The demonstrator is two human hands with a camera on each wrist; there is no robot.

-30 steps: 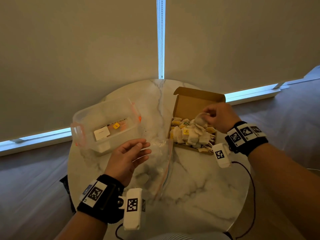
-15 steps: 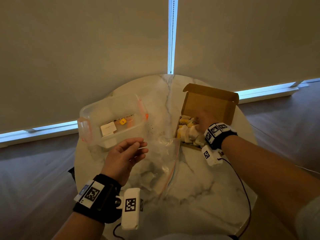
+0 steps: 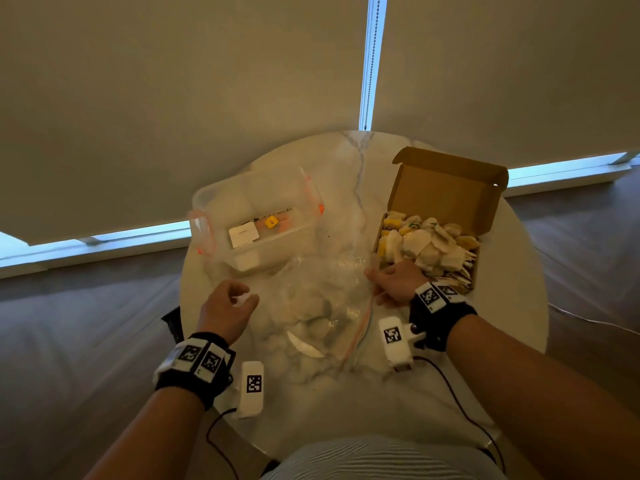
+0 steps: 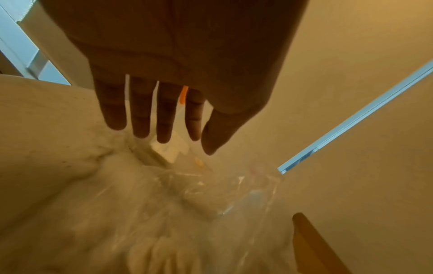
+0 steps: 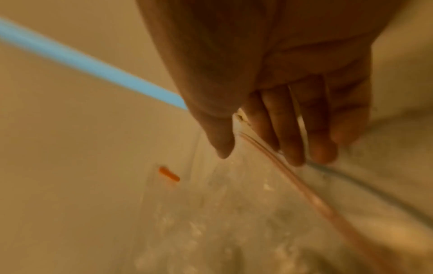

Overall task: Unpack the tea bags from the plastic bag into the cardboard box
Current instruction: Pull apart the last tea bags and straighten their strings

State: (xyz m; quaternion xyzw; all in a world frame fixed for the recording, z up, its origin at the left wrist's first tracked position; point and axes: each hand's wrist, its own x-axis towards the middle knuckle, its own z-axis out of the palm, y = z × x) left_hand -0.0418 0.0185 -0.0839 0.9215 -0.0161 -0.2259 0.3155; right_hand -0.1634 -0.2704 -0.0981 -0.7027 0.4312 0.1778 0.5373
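Observation:
A clear zip plastic bag (image 3: 318, 299) lies in the middle of the round marble table (image 3: 512, 306), with several tea bags (image 3: 322, 329) inside. The open cardboard box (image 3: 446, 192) at the right is heaped with tea bags (image 3: 426, 244). My right hand (image 3: 377, 285) is at the bag's mouth beside the box's near left corner. In the blurred right wrist view its fingers (image 5: 293, 148) reach straight down to the bag's red zip strip (image 5: 311, 194) and hold nothing. My left hand (image 3: 242, 299) hovers at the bag's left side; its fingers (image 4: 164, 120) are straight and empty above the bag (image 4: 211, 194).
A clear plastic container (image 3: 256, 216) with orange clips stands at the back left, just behind the bag, with a few small items inside. Window blinds hang right behind the table. The table's near edge lies close to my body. Wrist cables trail over the front right of the table.
My right hand has come out of the cardboard box, empty, and moved left and nearer to the bag's mouth. My left hand has turned palm down and dropped beside the bag.

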